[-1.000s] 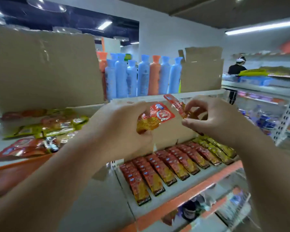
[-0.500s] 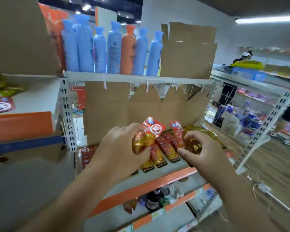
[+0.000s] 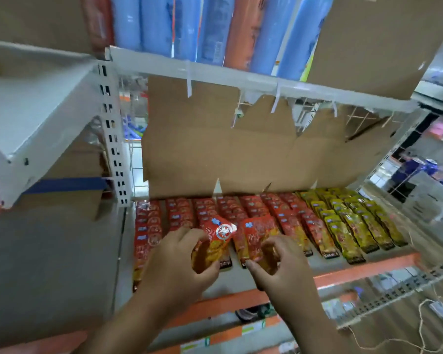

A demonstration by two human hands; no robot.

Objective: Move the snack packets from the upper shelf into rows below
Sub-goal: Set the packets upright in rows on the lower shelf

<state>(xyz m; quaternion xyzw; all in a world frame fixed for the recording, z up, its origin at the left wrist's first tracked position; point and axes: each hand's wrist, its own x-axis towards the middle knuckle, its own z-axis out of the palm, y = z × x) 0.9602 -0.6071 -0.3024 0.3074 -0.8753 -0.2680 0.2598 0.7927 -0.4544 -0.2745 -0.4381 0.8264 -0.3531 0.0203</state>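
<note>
Blue and orange bottles [image 3: 215,29] at 12 o'clock. Torn cardboard sheet [image 3: 215,149] at centre. Cardboard box [image 3: 374,42] at 1. White slotted upright [image 3: 111,134] at 10. Loose cord [image 3: 419,315] at 4.

The scene is being taken in by a single wide-angle camera carried on the person's head. It is being aimed forward and down into the lower shelf [image 3: 368,269] from close in front of its orange edge. The left hand [image 3: 179,261] and right hand [image 3: 279,261] are being framed low at centre, near the lens. The upper shelf [image 3: 241,79] is being caught across the top, and straight lines are being bowed towards the frame's edges.
</note>
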